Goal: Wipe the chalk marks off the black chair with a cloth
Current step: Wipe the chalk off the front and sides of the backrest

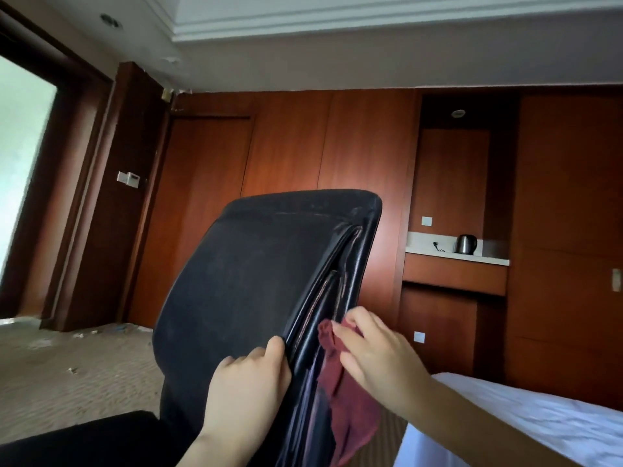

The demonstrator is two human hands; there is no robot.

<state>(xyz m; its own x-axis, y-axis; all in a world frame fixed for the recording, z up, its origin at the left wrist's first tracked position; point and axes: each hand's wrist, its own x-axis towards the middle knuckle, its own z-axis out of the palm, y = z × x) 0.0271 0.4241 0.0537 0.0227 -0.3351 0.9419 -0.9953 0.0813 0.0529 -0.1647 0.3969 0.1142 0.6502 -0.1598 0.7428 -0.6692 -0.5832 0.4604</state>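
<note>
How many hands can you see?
2. The left hand holds the chair back's edge; the right hand presses a red cloth on the chair's side.

Not much of the person shows, just two bare hands and forearms coming in from the near edge. The left hand (247, 379) and right hand (377, 352) have no gloves, rings or watch that I can see, and no sleeves reach the wrists.
</note>
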